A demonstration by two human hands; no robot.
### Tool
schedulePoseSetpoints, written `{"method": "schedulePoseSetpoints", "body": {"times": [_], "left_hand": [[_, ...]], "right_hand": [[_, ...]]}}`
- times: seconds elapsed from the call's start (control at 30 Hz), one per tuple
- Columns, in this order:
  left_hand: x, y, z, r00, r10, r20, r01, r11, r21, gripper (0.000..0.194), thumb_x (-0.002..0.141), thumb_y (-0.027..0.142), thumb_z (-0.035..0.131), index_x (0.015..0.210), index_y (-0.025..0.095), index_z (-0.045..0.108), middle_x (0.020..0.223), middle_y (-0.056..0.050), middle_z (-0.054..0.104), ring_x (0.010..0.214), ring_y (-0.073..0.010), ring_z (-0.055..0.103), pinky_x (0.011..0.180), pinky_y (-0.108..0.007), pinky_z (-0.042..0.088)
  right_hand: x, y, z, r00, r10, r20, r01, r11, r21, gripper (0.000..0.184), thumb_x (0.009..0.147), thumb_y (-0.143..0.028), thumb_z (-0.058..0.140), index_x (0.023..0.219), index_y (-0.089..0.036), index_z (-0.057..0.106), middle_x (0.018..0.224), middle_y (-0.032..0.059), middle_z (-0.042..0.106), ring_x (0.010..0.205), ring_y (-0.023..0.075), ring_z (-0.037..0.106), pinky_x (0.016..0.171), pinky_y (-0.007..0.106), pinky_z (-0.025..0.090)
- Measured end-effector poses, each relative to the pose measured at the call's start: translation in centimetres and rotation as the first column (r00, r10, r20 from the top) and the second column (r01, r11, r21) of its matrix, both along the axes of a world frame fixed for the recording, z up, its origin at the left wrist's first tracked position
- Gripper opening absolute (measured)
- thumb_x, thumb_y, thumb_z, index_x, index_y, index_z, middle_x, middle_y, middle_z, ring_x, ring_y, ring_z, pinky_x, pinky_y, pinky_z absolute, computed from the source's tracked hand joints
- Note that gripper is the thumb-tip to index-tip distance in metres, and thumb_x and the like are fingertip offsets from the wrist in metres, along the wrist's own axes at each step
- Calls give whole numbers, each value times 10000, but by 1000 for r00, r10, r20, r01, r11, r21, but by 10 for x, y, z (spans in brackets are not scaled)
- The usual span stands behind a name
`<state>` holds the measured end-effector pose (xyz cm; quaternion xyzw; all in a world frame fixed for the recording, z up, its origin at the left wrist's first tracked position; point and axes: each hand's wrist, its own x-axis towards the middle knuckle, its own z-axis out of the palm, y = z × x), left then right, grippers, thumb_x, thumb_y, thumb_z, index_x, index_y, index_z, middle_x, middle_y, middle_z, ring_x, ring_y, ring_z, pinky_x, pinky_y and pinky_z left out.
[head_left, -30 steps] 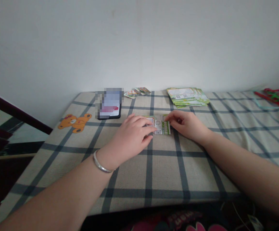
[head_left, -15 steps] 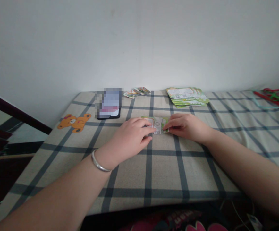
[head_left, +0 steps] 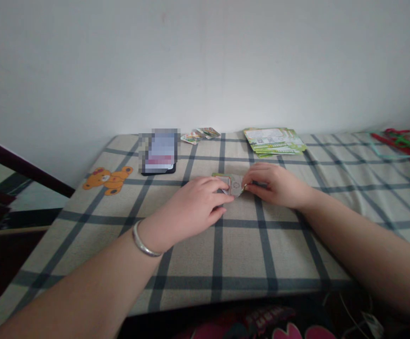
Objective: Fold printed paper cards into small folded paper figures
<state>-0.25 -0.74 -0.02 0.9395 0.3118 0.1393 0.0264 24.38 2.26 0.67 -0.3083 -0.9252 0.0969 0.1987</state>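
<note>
Mid-frame, the printed card [head_left: 235, 184], flatter a second ago, bends up in the right hand's [head_left: 274, 186] pinch, the left hand [head_left: 198, 203] loosely open on it.

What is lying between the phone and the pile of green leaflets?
Small printed papers lie there, nearer the phone than the pile of leaflets; checked tablecloth shows from them to the pile. The head view shows this.

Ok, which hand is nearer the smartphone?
Left. The left hand is in front and right of the smartphone; the right hand is farther right, pinching the printed leaflet.
</note>
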Motion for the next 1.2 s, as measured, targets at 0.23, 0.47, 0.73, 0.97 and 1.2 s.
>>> {"method": "schedulePoseSetpoints", "body": {"times": [0.23, 0.47, 0.73, 0.97, 1.2], "left_hand": [[0, -1, 1, 998, -3, -57, 4, 1000, 15, 316, 902, 241, 563, 1208, 257, 640, 1335, -39, 573, 1251, -221, 495, 1104, -440, 353], [2, -4, 3, 999, 10, -33, -10, 1000, 17, 282, 897, 227, 569, 1160, 252, 669, 1293, -31, 599, 1223, -204, 515, 1093, -400, 375], [4, -3, 6, 999, -7, -33, 7, 1000, 9, 245, 907, 230, 559, 1119, 220, 680, 1157, -42, 644, 1123, -204, 561, 1039, -401, 421], [5, -3, 4, 1000, 0, -13, 0, 1000, 24, 264, 884, 225, 581, 1134, 182, 654, 1153, -59, 666, 1103, -216, 588, 1025, -416, 436], [5, -4, 3, 1000, 0, -20, 1, 999, 39, 294, 915, 212, 533, 1194, 228, 627, 1172, -40, 648, 1115, -210, 573, 1017, -410, 440]], "right_hand": [[-7, 0, -8, 991, -126, -41, 125, 992, -26, 105, 890, -203, 550, 842, -167, 638, 778, 32, 646, 743, 150, 552, 696, 272, 410], [-13, 0, -11, 975, -213, -71, 210, 977, -43, 103, 872, -224, 565, 828, -176, 645, 747, 22, 642, 701, 142, 551, 649, 258, 398], [-23, 3, -17, 952, -282, -122, 274, 959, -75, 55, 829, -203, 607, 803, -180, 650, 717, 5, 634, 653, 124, 542, 602, 240, 383], [-23, 4, -16, 956, -278, -93, 272, 959, -72, 41, 818, -174, 606, 800, -171, 644, 759, 18, 642, 692, 133, 553, 630, 247, 395], [-23, 3, -15, 954, -289, -75, 284, 956, -71, 46, 808, -165, 608, 774, -170, 638, 761, 20, 633, 684, 130, 545, 615, 244, 391]]}}
